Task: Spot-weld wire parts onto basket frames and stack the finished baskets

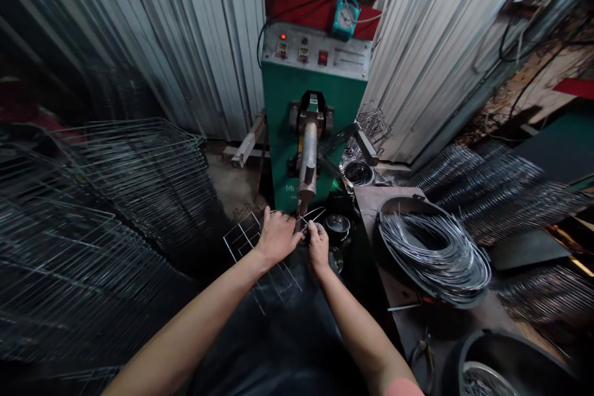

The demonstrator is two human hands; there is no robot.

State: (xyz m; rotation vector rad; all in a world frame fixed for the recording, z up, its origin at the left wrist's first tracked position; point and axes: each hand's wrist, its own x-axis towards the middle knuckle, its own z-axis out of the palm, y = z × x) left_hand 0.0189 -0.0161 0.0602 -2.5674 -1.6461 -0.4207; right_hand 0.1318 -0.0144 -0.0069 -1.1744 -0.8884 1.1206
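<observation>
My left hand (pixel 278 236) is closed on a wire rack (pixel 241 240), an open grid of thin metal rods that reaches out to the left and down over my lap. My right hand (pixel 318 246) pinches a thin wire (pixel 316 215) just to the right of the rack; part of the wire is hidden by the fingers. Both hands are close together beneath the tip of the metal electrode arm (pixel 308 164) of a green spot welder (pixel 278 111). Whether the tip touches the wire cannot be made out.
Stacked wire racks (pixel 139 154) fill the left side. To the right, a table (pixel 366 198) carries a black basin (pixel 383 247) with a bundle of wires (pixel 431 253), pliers (pixel 423 349) and another basin (pixel 468 346). A teal clock (pixel 346 17) sits on the welder; a red lamp is lit.
</observation>
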